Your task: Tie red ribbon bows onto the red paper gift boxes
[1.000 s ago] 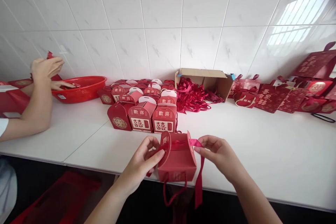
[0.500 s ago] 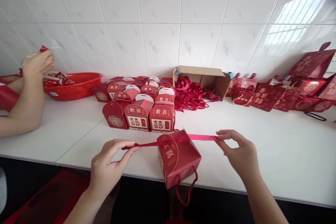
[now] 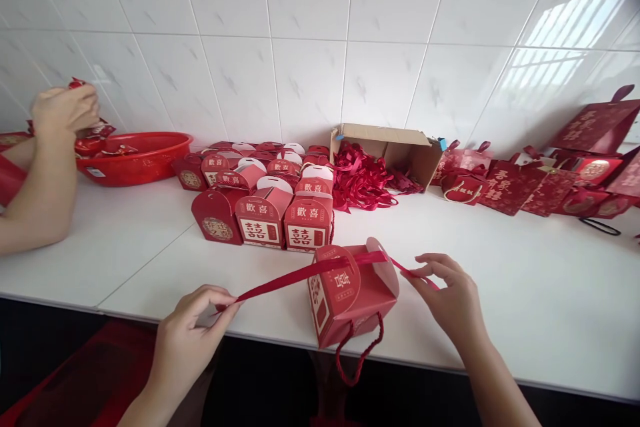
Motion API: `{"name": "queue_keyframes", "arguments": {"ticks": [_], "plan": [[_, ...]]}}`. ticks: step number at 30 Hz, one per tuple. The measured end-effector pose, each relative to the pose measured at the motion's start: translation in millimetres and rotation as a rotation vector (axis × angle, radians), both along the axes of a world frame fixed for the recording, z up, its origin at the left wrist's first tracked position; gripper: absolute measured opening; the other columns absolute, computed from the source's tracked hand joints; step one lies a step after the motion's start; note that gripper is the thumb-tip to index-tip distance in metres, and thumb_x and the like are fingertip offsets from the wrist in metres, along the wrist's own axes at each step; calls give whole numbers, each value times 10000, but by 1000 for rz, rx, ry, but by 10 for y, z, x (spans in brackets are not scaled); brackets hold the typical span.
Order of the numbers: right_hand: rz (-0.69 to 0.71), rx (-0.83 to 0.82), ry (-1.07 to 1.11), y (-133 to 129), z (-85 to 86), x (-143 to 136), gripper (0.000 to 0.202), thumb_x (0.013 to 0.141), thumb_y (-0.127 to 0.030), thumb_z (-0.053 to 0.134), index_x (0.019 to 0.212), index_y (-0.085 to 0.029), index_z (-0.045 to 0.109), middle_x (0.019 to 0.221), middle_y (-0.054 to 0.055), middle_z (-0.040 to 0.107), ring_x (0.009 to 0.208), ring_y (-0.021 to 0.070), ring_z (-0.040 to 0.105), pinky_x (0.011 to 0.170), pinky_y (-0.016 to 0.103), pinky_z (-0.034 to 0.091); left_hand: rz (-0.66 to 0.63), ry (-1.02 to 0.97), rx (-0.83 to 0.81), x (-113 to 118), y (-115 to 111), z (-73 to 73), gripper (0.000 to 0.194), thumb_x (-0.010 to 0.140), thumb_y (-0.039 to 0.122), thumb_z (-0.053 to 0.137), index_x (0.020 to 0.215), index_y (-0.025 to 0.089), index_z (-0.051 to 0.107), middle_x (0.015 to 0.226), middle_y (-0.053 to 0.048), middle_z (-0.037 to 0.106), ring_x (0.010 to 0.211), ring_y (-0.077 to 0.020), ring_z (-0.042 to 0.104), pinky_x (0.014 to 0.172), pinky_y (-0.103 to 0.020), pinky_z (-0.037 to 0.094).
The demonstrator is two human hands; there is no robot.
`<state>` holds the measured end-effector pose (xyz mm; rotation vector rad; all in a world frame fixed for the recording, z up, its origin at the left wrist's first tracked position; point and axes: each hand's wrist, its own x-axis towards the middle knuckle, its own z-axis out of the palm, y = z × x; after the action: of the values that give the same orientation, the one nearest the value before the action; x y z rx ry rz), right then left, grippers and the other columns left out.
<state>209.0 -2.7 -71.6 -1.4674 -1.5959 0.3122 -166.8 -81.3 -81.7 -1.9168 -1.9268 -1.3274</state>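
Note:
A red gift box [image 3: 345, 293] with a rounded flap stands near the table's front edge, its twisted red cord handle [image 3: 359, 353] hanging over that edge. Across its top runs a red ribbon [image 3: 295, 273], drawn out to both sides. At the left of the box, my left hand [image 3: 195, 330] pinches one end of the ribbon between thumb and fingertips. My right hand [image 3: 447, 293] pinches the other end just right of the box.
Several packed red boxes [image 3: 260, 217] stand behind, beside a cardboard box [image 3: 425, 160] with loose ribbons [image 3: 360, 177]. Red gift bags [image 3: 513, 183] line the back right. At left, another person's hand [image 3: 65, 110] is above a red basin [image 3: 145, 163].
The gift box has turned and shifted slightly right, showing its far flap. My left hand has moved left and down with the ribbon. The other person's hands have shifted left.

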Motion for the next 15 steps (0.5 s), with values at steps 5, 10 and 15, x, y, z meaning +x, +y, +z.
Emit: {"name": "queue_keyframes", "arguments": {"ticks": [5, 10, 15], "plan": [[156, -25, -113, -55, -67, -136, 177, 768, -329, 594, 634, -238, 665, 973, 74, 655, 886, 266, 589, 834, 470, 438, 29, 4, -17, -27, -2, -52, 132, 761, 350, 620, 711, 231, 595, 766, -3, 663, 698, -157, 637, 628, -216, 508], [241, -74, -215, -82, -142, -183, 180, 782, -231, 534, 653, -233, 660, 938, 63, 660, 862, 246, 600, 829, 452, 451, 76, 23, -24, -113, -75, -111, 167, 755, 395, 624, 704, 236, 605, 744, 6, 681, 643, -163, 642, 665, -240, 514], [90, -79, -133, -83, -64, 7, 182, 776, -344, 581, 644, -238, 648, 948, 63, 659, 833, 254, 595, 785, 445, 452, 128, -1, -14, -139, -92, -99, 197, 753, 433, 611, 692, 246, 618, 740, 13, 688, 658, -179, 645, 696, -266, 503]]}}
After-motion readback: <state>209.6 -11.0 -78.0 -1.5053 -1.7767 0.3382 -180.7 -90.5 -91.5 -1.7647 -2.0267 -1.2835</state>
